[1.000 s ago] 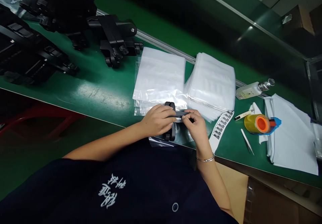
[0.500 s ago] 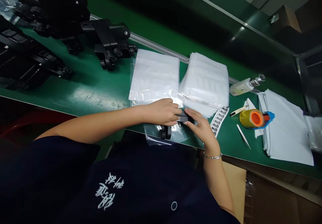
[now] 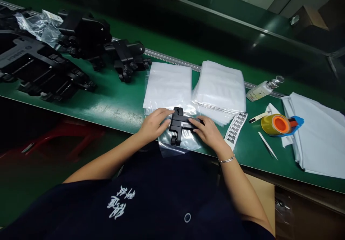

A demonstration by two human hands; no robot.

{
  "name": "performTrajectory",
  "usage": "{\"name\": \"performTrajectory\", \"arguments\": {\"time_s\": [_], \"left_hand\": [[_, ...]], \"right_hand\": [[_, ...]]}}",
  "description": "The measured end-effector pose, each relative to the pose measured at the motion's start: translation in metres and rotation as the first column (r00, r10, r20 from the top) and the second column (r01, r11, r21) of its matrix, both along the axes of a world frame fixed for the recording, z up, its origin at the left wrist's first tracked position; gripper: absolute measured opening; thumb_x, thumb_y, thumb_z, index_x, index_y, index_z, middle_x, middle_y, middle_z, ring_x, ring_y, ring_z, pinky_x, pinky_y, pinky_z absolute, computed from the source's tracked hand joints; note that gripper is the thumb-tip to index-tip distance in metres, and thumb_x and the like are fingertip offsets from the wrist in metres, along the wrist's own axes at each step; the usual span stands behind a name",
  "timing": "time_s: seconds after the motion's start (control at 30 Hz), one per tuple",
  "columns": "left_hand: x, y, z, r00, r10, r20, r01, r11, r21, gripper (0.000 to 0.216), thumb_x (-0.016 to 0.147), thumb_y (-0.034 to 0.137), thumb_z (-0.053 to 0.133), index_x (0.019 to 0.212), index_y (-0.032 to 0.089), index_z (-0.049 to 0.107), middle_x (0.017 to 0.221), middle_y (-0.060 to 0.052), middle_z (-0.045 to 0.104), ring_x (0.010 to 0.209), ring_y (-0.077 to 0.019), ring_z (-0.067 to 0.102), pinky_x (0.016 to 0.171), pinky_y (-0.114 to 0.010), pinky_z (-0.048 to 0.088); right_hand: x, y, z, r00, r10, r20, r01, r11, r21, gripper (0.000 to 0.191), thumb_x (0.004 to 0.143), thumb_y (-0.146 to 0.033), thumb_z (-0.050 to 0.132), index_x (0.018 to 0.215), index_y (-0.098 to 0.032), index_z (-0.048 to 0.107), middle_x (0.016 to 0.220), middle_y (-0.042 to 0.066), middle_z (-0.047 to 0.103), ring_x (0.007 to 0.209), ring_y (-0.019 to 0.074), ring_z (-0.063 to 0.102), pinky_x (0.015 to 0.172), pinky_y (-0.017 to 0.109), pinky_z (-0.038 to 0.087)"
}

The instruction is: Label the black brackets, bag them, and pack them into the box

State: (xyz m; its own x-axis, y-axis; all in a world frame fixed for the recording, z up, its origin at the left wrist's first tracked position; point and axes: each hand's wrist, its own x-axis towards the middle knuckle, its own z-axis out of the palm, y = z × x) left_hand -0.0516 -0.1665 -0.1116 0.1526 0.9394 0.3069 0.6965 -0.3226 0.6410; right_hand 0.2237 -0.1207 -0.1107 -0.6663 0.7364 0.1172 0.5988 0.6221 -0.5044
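A black T-shaped plastic bracket [image 3: 176,126] with a small clamp-like knob lies on clear plastic bags [image 3: 172,151] by the bench's front edge. A small white-and-black sticker [image 3: 184,124] shows on its upper face. My left hand [image 3: 153,125] holds the left end of the bracket, thumb and fingertips at its crosspiece. On the other side my right hand [image 3: 208,134] grips the bracket's arm, one finger on top close to the sticker. To the right of that hand lies a strip of matching stickers [image 3: 235,130].
Two stacks of white pouches, a left stack [image 3: 168,85] and a right stack [image 3: 221,85], lie behind. Right are a bottle [image 3: 260,91], cutter knife [image 3: 258,117], tape roll [image 3: 272,124], tweezers [image 3: 267,145] and white sheets [image 3: 320,135]. Black assemblies [image 3: 48,67] stand left.
My left hand has moved off the sticker area to the bracket's left end, uncovering the sticker and the T shape. My right hand stays on the arm. The view has shifted slightly.
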Motion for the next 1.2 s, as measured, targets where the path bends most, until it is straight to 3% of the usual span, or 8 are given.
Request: {"name": "performTrajectory", "arguments": {"time_s": [0.2, 0.3, 0.5, 0.67, 0.83, 1.0, 1.13, 1.2], "left_hand": [[0.001, 0.006, -0.002, 0.993, 0.105, 0.057, -0.1, 0.991, -0.091, 0.034, 0.096, 0.031, 0.04, 0.117, 0.018, 0.063, 0.115, -0.009, 0.065, 0.106, -0.0224, 0.063, 0.093, -0.039, 0.053], [0.032, -0.001, -0.009, 0.984, -0.161, -0.076, 0.152, 0.981, -0.117, 0.036, 0.098, 0.03, 0.038, 0.123, 0.019, 0.061, 0.124, -0.011, 0.063, 0.117, -0.0241, 0.06, 0.1, -0.041, 0.051], [0.101, -0.011, -0.035, 0.688, -0.608, -0.397, 0.555, 0.793, -0.252, 0.067, 0.095, 0.049, 0.047, 0.151, 0.016, 0.033, 0.156, -0.016, 0.034, 0.144, -0.0362, 0.032, 0.114, -0.062, 0.028], [0.099, 0.004, -0.042, 0.658, -0.53, -0.536, 0.444, 0.847, -0.292, 0.07, 0.098, 0.055, 0.037, 0.154, 0.015, 0.025, 0.16, -0.017, 0.023, 0.147, -0.0345, 0.025, 0.117, -0.06, 0.021], [0.095, 0.008, -0.041, 0.586, -0.64, -0.497, 0.585, 0.759, -0.288, 0.074, 0.097, 0.061, 0.031, 0.155, 0.016, 0.023, 0.159, -0.015, 0.026, 0.147, -0.0295, 0.028, 0.119, -0.051, 0.02], [0.102, 0.014, -0.036, 0.66, -0.516, -0.546, 0.418, 0.856, -0.304, 0.067, 0.1, 0.052, 0.031, 0.154, 0.013, 0.023, 0.16, -0.016, 0.022, 0.148, -0.0314, 0.023, 0.119, -0.055, 0.017], [0.103, 0.006, -0.04, 0.581, -0.651, -0.489, 0.611, 0.746, -0.267, 0.067, 0.099, 0.054, 0.032, 0.154, 0.017, 0.026, 0.159, -0.014, 0.029, 0.147, -0.0281, 0.029, 0.119, -0.048, 0.02], [0.101, 0.018, -0.039, 0.667, -0.547, -0.506, 0.499, 0.832, -0.242, 0.061, 0.099, 0.049, 0.034, 0.152, 0.017, 0.03, 0.156, -0.014, 0.035, 0.145, -0.028, 0.033, 0.118, -0.049, 0.023]], "right_hand": [[0.024, -0.032, 0.008, 0.933, -0.27, -0.239, 0.3, 0.949, 0.097, 0.033, 0.094, -0.027, 0.051, 0.118, -0.041, 0.069, 0.12, 0.009, 0.059, 0.115, 0.0282, 0.054, 0.103, 0.056, 0.04], [0.039, -0.053, 0.011, 0.694, -0.553, -0.46, 0.529, 0.826, -0.195, 0.033, 0.095, -0.037, 0.051, 0.125, -0.035, 0.066, 0.124, 0.009, 0.061, 0.12, 0.0264, 0.056, 0.104, 0.051, 0.043], [0.052, -0.077, 0.018, 0.27, -0.75, -0.605, 0.431, 0.655, -0.62, 0.044, 0.092, -0.047, 0.057, 0.13, -0.027, 0.062, 0.137, 0.006, 0.061, 0.13, 0.0255, 0.054, 0.112, 0.048, 0.04], [0.057, -0.09, 0.031, 0.215, -0.748, -0.628, 0.473, 0.643, -0.603, 0.041, 0.088, -0.045, 0.064, 0.124, -0.027, 0.066, 0.136, 0.004, 0.062, 0.13, 0.025, 0.053, 0.115, 0.046, 0.036], [0.057, -0.092, 0.038, 0.102, -0.776, -0.623, 0.339, 0.616, -0.711, 0.042, 0.084, -0.048, 0.068, 0.12, -0.026, 0.069, 0.132, 0.004, 0.064, 0.13, 0.0261, 0.054, 0.116, 0.05, 0.035], [0.06, -0.094, 0.035, 0.024, -0.792, -0.61, 0.252, 0.596, -0.763, 0.045, 0.077, -0.05, 0.074, 0.115, -0.026, 0.07, 0.128, 0.005, 0.067, 0.125, 0.0274, 0.057, 0.11, 0.051, 0.042], [0.063, -0.095, 0.028, 0.045, -0.777, -0.627, 0.188, 0.623, -0.759, 0.042, 0.073, -0.049, 0.077, 0.106, -0.024, 0.072, 0.116, 0.007, 0.072, 0.114, 0.0274, 0.064, 0.103, 0.05, 0.048], [0.064, -0.094, 0.024, 0.064, -0.751, -0.657, 0.151, 0.658, -0.738, 0.04, 0.072, -0.048, 0.077, 0.104, -0.024, 0.073, 0.111, 0.007, 0.074, 0.109, 0.0269, 0.066, 0.1, 0.048, 0.051]]}}
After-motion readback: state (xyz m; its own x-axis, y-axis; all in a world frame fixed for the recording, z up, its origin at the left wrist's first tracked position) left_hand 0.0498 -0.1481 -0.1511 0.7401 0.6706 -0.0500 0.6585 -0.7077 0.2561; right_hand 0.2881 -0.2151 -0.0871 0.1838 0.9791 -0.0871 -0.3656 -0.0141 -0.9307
